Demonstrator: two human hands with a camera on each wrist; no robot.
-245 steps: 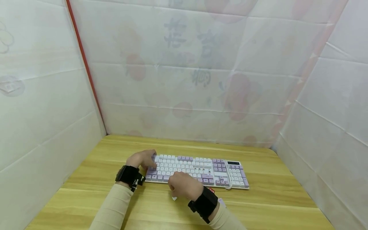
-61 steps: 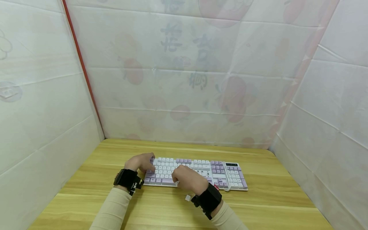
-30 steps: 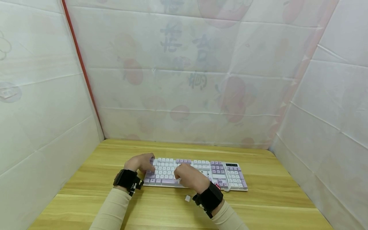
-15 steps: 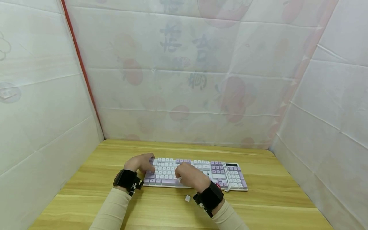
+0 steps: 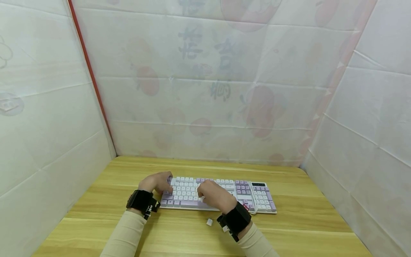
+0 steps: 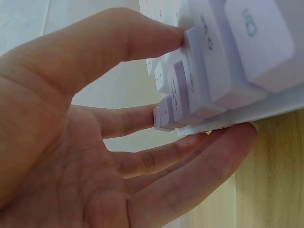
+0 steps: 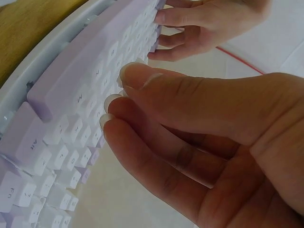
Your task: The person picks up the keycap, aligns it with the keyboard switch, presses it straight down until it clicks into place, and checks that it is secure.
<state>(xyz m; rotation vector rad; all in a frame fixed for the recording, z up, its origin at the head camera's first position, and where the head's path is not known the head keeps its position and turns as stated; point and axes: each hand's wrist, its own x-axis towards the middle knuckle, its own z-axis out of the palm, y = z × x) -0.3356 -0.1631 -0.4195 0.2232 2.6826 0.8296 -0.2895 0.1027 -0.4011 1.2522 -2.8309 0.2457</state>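
A white and lilac keyboard (image 5: 187, 193) lies flat on the table. My left hand (image 5: 156, 181) grips its left end, the thumb (image 6: 147, 40) on the keys and the fingers along the edge and underneath. Over the middle of the lower key rows hovers my right hand (image 5: 216, 195), fingers curled and thumb against the index finger. A white keycap (image 7: 119, 81) seems pinched at those fingertips, mostly hidden behind the thumb. One loose white keycap (image 5: 209, 222) sits on the table in front of the keyboard. The keys beneath the right hand are covered in the head view.
A white cable (image 5: 253, 198) is bundled across the keyboard near the number pad. The wooden table (image 5: 289, 228) is enclosed by pale fabric walls (image 5: 205, 107) at the back and both sides. Black camera bands (image 5: 236, 221) are strapped on both wrists.
Since 8.2 s ago my right hand has moved from in front of the keyboard onto its keys, leaving a loose keycap visible. Lately it drifts slightly right and away from me. My left hand stays put.
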